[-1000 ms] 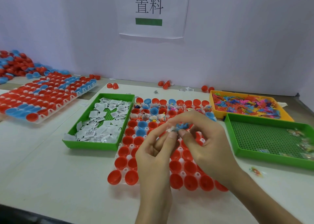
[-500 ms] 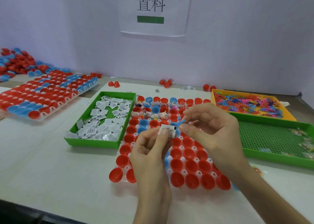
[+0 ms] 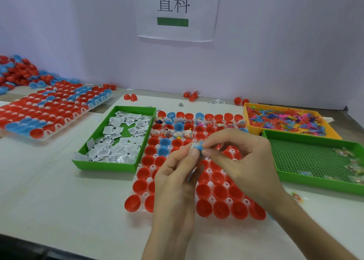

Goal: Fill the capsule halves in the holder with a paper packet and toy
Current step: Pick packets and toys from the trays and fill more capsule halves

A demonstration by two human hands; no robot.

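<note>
Over the middle of the holder (image 3: pixel 149 179), the blue toy (image 3: pixel 199 147) sits pinched where both hands meet, just above the red capsule halves (image 3: pixel 203 208). The fingers of the left hand (image 3: pixel 177 182) and the right hand (image 3: pixel 244 161) are narrowed tight, the right on the toy and the left on the paper packet (image 3: pixel 194 145) pressed against it. Half a second ago that packet showed plainly, white, with the toy just beside it. Now the two are squeezed into one bundle, so I'd say the pair is made up and ready for an empty half. Back rows already carry fillings, while the near rows look bare. Of the packet only a pale sliver shows. A blue edge under the left palm might be a capsule half, but I cannot tell. Left of the holder lies the green tray (image 3: pixel 110 166) of packets, and to the right the orange tray (image 3: pixel 246 113) of toys.
</note>
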